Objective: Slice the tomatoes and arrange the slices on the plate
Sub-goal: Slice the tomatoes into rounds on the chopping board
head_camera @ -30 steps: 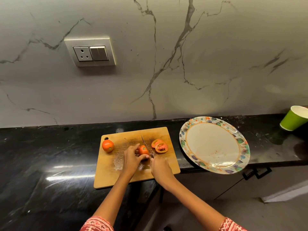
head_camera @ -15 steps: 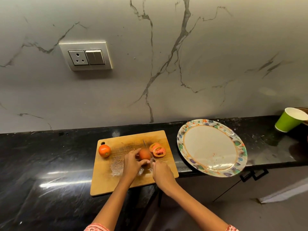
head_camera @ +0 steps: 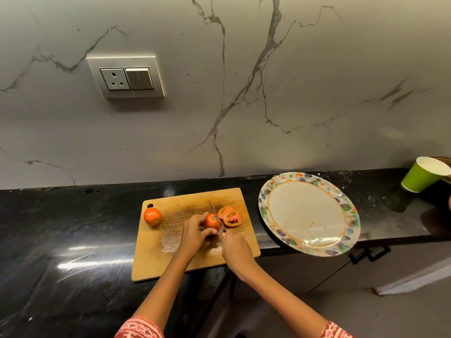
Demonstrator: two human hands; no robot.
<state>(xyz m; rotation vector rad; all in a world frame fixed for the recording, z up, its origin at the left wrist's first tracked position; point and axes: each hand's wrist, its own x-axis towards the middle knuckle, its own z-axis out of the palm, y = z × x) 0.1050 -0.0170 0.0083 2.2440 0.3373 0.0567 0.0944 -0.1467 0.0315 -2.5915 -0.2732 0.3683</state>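
On the wooden cutting board (head_camera: 185,262) my left hand (head_camera: 194,234) pins a partly cut tomato (head_camera: 211,221). My right hand (head_camera: 235,248) grips a knife (head_camera: 216,217), its blade standing against the right side of that tomato. Two cut slices (head_camera: 230,215) lie just right of the blade. A whole tomato (head_camera: 152,216) rests at the board's far left corner. The floral-rimmed plate (head_camera: 346,237) sits to the right of the board with nothing on it, overhanging the counter's front edge.
The black stone counter (head_camera: 61,240) runs left and right under a marble wall. A green paper cup (head_camera: 421,175) stands at the far right. A wall socket and switch (head_camera: 127,78) are above the board. Cabinet handles (head_camera: 368,254) show below the plate.
The knife blade has shifted a little and stands against the tomato's right side. Both hands stay on the tomato and knife; the camera view has drifted slightly.
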